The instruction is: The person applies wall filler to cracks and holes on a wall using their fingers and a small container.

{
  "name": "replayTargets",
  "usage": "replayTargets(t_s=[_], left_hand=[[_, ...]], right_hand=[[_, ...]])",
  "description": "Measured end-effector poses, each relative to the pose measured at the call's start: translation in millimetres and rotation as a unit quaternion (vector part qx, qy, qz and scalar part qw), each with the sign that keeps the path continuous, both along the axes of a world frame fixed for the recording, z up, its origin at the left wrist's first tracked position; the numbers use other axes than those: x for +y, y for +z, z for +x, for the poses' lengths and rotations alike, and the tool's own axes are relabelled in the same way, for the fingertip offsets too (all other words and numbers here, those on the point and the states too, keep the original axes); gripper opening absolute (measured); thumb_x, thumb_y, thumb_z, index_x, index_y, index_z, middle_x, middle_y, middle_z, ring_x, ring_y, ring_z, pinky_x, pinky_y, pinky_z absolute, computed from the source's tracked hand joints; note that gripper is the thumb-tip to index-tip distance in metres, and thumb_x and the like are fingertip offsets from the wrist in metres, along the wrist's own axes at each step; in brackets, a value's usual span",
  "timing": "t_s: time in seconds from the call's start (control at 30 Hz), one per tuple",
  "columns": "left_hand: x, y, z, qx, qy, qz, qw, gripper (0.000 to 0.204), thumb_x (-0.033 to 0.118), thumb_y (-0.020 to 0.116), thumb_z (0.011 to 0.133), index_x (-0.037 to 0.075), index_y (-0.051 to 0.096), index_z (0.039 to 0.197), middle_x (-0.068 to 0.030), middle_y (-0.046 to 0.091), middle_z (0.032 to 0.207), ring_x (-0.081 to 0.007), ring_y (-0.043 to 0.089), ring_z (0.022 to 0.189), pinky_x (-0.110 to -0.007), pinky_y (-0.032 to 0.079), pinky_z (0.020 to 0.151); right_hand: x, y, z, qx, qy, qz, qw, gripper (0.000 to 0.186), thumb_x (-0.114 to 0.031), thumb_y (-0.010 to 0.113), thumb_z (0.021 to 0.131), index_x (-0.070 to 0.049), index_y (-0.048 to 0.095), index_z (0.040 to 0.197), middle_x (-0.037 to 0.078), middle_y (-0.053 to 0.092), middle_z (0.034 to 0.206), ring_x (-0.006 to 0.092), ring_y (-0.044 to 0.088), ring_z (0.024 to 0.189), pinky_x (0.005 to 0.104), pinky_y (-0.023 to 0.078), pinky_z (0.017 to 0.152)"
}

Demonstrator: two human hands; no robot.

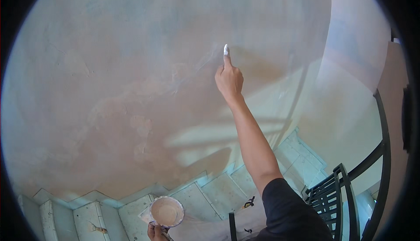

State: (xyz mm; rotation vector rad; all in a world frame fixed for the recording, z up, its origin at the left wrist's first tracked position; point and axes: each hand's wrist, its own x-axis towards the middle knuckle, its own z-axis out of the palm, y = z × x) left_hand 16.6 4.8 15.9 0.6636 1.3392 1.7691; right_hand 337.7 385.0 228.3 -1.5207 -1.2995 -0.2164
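Sleeve (pixel 291 208) across stairs (pixel 223 190), between cup (pixel 183 214) and railing (pixel 350 197)

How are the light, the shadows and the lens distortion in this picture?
Head view: a soft shadow falls on the wall, right of the right hand; head view: brighter patches lie low on it, above the steps; head view: black railing looks curved, corners go dark.

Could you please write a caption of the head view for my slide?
A left hand holds a cup of pale paste; the right hand points a white-tipped finger toward the wall above stairs.
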Motion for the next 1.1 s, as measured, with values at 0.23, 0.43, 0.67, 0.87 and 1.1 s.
replayTargets(t_s=[0.23, 0.43, 0.67, 0.87, 1.1], left_hand=[[2, -6, 0, 0.006, -0.003, -0.006, 1.000, 0.013, 0.010, 0.051, 0.090, 0.001, 0.055, 0.099, -0.0071, 0.061, 0.086, -0.0139, 0.060, 0.068, -0.029, 0.054, 0.067], [-2, -15, -11, 0.025, -0.025, -0.025, 0.999, 0.009, 0.011, 0.050, 0.092, 0.003, 0.054, 0.092, -0.0051, 0.060, 0.078, -0.0105, 0.056, 0.058, -0.026, 0.052, 0.060], [7, 12, 14, 0.034, -0.051, -0.064, 0.996, 0.010, 0.013, 0.051, 0.093, 0.003, 0.053, 0.090, -0.0053, 0.060, 0.073, -0.0087, 0.052, 0.050, -0.024, 0.049, 0.052], [5, 2, 10, 0.003, -0.078, -0.083, 0.993, 0.012, 0.016, 0.052, 0.093, 0.004, 0.053, 0.089, -0.0060, 0.061, 0.083, -0.0121, 0.058, 0.065, -0.029, 0.053, 0.065], [25, 1, 22, 0.060, -0.071, -0.047, 0.995, 0.010, 0.015, 0.052, 0.092, 0.006, 0.055, 0.089, -0.0025, 0.057, 0.081, -0.0113, 0.056, 0.069, -0.029, 0.052, 0.066]], right_hand=[[6, 7, 2, -0.043, 0.045, 0.016, 0.998, 0.066, -0.011, 0.050, 0.083, -0.017, 0.030, 0.145, 0.015, 0.057, 0.057, 0.0329, 0.058, 0.053, 0.0442, 0.048, 0.053], [-10, 21, -8, -0.050, 0.075, -0.005, 0.996, 0.068, -0.011, 0.050, 0.082, -0.018, 0.028, 0.146, 0.014, 0.055, 0.054, 0.0333, 0.058, 0.052, 0.0453, 0.048, 0.054], [1, -5, 11, 0.054, 0.062, 0.015, 0.997, 0.065, -0.012, 0.051, 0.083, -0.018, 0.031, 0.144, 0.015, 0.057, 0.058, 0.0347, 0.058, 0.053, 0.0460, 0.048, 0.055], [-18, -47, 3, -0.226, 0.153, 0.106, 0.956, 0.063, -0.005, 0.051, 0.078, -0.016, 0.040, 0.140, 0.016, 0.055, 0.060, 0.0324, 0.056, 0.053, 0.0430, 0.047, 0.052], [-76, -94, -7, 0.014, 0.286, 0.072, 0.955, 0.067, 0.004, 0.052, 0.076, -0.017, 0.043, 0.139, 0.010, 0.049, 0.060, 0.0245, 0.049, 0.049, 0.0320, 0.043, 0.051]])
